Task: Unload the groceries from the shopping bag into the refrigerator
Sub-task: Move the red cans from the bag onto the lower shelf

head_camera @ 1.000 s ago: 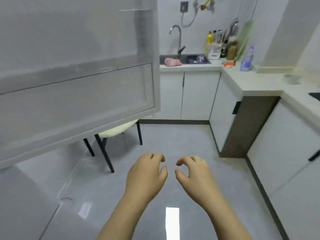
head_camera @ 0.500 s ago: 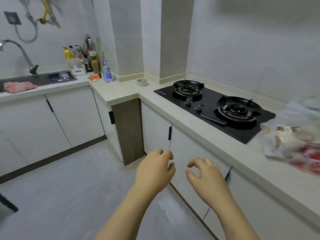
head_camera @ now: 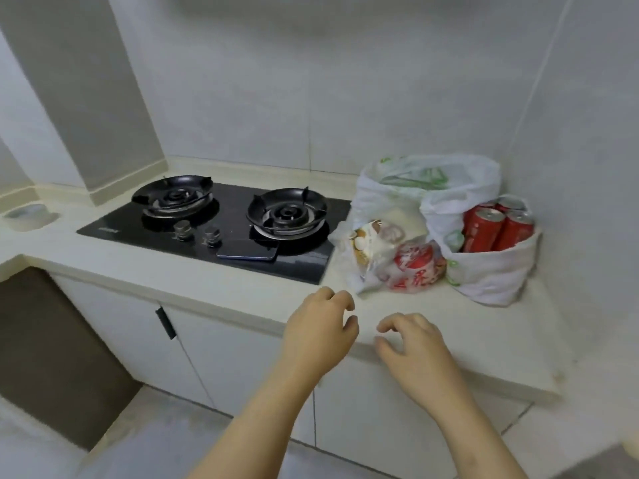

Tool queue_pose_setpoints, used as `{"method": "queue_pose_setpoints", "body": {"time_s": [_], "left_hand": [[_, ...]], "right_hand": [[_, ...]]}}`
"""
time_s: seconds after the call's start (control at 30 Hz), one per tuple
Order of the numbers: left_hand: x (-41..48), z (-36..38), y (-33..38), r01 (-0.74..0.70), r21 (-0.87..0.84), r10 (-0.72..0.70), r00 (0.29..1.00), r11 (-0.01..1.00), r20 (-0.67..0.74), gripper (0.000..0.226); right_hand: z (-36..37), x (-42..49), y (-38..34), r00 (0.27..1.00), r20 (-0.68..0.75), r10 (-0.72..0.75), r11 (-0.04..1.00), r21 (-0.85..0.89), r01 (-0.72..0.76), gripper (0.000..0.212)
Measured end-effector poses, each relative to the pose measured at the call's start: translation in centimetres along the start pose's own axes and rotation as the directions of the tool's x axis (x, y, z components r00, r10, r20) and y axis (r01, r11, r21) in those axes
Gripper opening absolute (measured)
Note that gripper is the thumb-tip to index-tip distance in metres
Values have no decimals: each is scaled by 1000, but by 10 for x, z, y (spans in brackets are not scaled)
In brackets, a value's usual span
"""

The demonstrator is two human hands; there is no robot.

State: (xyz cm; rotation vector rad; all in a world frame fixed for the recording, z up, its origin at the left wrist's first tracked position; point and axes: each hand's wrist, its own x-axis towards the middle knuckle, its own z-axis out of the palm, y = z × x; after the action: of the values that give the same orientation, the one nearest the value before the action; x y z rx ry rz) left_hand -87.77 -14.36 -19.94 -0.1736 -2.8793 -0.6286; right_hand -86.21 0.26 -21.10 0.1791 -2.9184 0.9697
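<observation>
Your left hand (head_camera: 318,328) and right hand (head_camera: 413,352) hover at table (head_camera: 484,340) edge, fingers loosely curled, holding nothing. Shopping bag (head_camera: 432,188) at 1 o'clock from your hands, full: red cans (head_camera: 494,231), snack packs (head_camera: 377,247). Refrigerator out of view. Most unloading left, by my judgement.

1. Hob (head_camera: 304,261): black glass, mirror-glossy; its knobs (head_camera: 182,229) are brushed metal.
2. Shopping bags (head_camera: 425,188), at 3 o'clock of the Hob: thin, crinkled white plastic, half see-through.
3. Cans (head_camera: 484,233): glossy red metal, silvery tops.
4. Desk (head_camera: 207,281): pale, smooth, matt, stone-like.
5. Wall tiles (head_camera: 345,98): white, with a soft sheen.
</observation>
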Motion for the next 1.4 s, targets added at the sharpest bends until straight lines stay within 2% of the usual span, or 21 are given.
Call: {"method": "queue_pose_setpoints", "body": {"time_s": [0.2, 0.33, 0.43, 0.53, 0.7, 0.77, 0.87, 1.0, 1.1, 1.2, 1.3, 1.4], "left_hand": [[93, 34, 22, -202, -97, 211, 973, 975, 92, 27], [148, 47, 33, -286, -119, 300, 946, 951, 124, 28], [183, 54, 45, -376, -129, 391, 911, 918, 128, 28], [214, 57, 61, -459, -172, 476, 877, 872, 70, 26], [261, 71, 90, -527, -235, 555, 829, 817, 69, 28], [273, 81, 96, -569, -159, 587, 802, 807, 107, 33], [285, 102, 104, -696, 17, 677, 703, 718, 220, 56], [295, 118, 120, -686, 11, 672, 716, 727, 189, 66], [304, 126, 134, -701, 54, 678, 704, 711, 211, 70], [311, 136, 137, -700, 110, 657, 705, 706, 267, 70], [313, 148, 132, -678, 127, 651, 733, 724, 199, 67], [308, 152, 129, -687, 134, 673, 727, 715, 138, 51]], "right_hand": [[-16, 63, 32, 977, -119, 180, 984, 15, -179, 19], [-20, 101, 44, 953, -192, 236, 972, 53, -230, 14], [-31, 121, 50, 918, -276, 283, 959, 72, -274, 12], [-47, 132, 60, 875, -362, 321, 946, 72, -317, 12], [-75, 152, 84, 789, -502, 353, 930, 95, -355, 14], [-81, 159, 95, 767, -544, 341, 932, 89, -351, 12], [-91, 173, 115, 740, -571, 357, 926, 112, -360, 11], [-101, 193, 133, 743, -551, 380, 918, 122, -378, 26], [-107, 209, 149, 763, -580, 286, 924, -44, -380, 42], [-108, 223, 166, 800, -558, 221, 872, -254, -419, 52], [-107, 227, 178, 847, -479, 231, 803, -398, -444, 56], [-106, 228, 187, 878, -406, 253, 767, -469, -438, 58]]}}
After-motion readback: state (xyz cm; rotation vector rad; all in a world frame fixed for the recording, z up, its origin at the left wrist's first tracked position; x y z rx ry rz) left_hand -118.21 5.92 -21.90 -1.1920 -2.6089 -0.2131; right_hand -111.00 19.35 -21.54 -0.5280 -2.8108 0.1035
